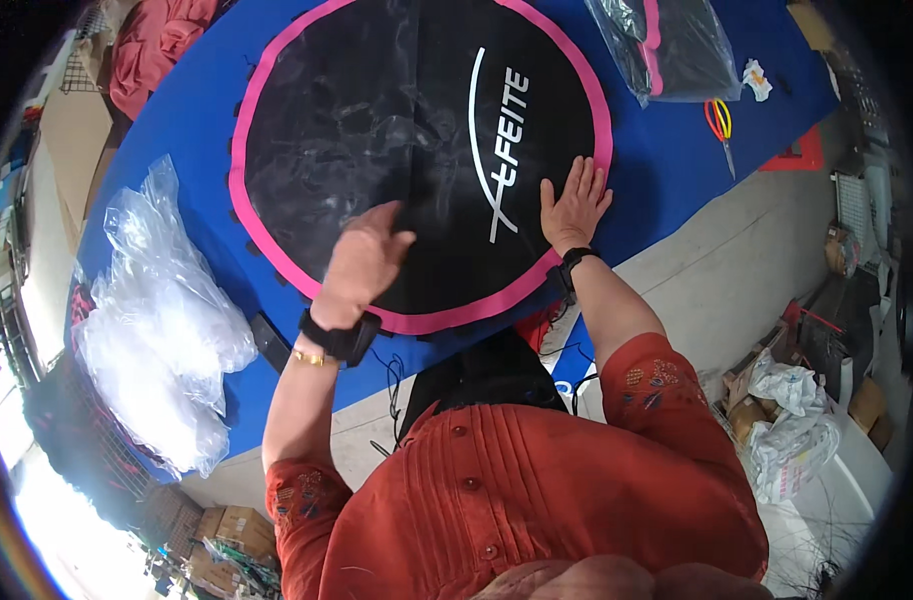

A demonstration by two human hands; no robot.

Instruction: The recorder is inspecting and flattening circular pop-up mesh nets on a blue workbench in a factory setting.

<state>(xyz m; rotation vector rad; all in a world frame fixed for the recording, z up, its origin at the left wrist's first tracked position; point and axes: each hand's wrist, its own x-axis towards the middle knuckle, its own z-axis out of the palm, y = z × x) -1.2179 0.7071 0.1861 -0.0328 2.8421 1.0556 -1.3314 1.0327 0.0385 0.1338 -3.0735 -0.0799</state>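
Note:
A round black trampoline mat (pixel 327 130) with a pink border, white lettering and small dark tabs around its edge lies spread on a blue table. Flat on its right side, partly over the pink border, rests my right hand (pixel 574 208), fingers stretched out. My left hand (pixel 365 258) is over the lower left part of the mat, thumb apart from the bent fingers and nothing visible between them. Whether it touches the mat I cannot tell. Faint creases run across the black surface.
Crumpled clear plastic bags (pixel 167 330) lie at the table's left, beside a dark flat object (pixel 270 342). At the far right are a bagged black-and-pink piece (pixel 687 50), scissors (pixel 721 130) with red and yellow handles, and a crumpled scrap (pixel 757 80). Cardboard boxes (pixel 239 535) stand lower left.

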